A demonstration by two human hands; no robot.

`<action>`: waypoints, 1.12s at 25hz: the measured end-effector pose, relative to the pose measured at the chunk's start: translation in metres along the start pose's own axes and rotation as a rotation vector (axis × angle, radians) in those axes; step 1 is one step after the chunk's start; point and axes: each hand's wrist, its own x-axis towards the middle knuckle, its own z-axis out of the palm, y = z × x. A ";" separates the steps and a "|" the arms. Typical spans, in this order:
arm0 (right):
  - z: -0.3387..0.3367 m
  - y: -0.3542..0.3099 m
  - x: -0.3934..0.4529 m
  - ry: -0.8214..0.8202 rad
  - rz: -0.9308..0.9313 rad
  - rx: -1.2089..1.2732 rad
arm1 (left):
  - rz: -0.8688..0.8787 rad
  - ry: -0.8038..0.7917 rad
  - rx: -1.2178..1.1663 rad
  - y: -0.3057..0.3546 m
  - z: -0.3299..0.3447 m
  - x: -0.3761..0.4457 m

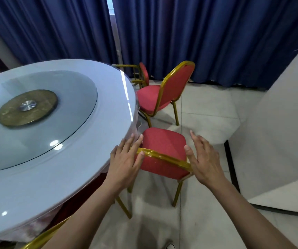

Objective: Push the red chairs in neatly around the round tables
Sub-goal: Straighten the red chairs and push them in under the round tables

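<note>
Reading left to right, status by item:

Counter: the round counter (pixel 83 177) fills the left of the view, under a clear cover, with a glass turntable (pixel 42 112) on a brass hub at its centre.

Chair corner, lower left: a gold frame corner (pixel 44 236) shows at the bottom edge beneath the counter rim; whether that chair is pushed in cannot be told.

Left hand: the left hand (pixel 125 164) lies flat on the left end of the near chair's backrest rail, fingers (pixel 135 142) straight and spread wide, gripping nothing.

Near chair: the near red chair (pixel 164 141) stands just beside the counter rim, its seat fully in the open and its back toward the person. Judgement: not yet pushed in; this is the step in hand.

Right hand: the right hand (pixel 205 159) is at the right end of the same rail, fingers relaxed and open, thumb touching the gold frame, holding nothing.

Second chair: the second red chair (pixel 162 94) stands farther along the rim, turned at an angle, seat mostly clear of the counter. Judgement: needs straightening and pushing in.

Third chair: the third red chair (pixel 142 74) sits behind it near the blue curtain (pixel 234 42); its position relative to the counter is partly hidden.

Progress: early; no chair in view is plainly tucked in.
</note>
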 end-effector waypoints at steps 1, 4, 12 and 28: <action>0.002 0.006 0.004 -0.008 0.002 -0.001 | 0.003 -0.004 0.007 0.003 0.004 0.006; 0.015 0.017 0.009 -0.045 0.030 0.011 | 0.011 -0.056 0.004 0.002 0.018 0.018; 0.072 0.027 0.005 -0.158 0.146 -0.016 | 0.046 -0.237 0.045 -0.045 0.051 0.048; 0.106 0.024 -0.004 -0.157 0.258 0.287 | 0.009 -0.108 -0.106 -0.088 0.076 0.097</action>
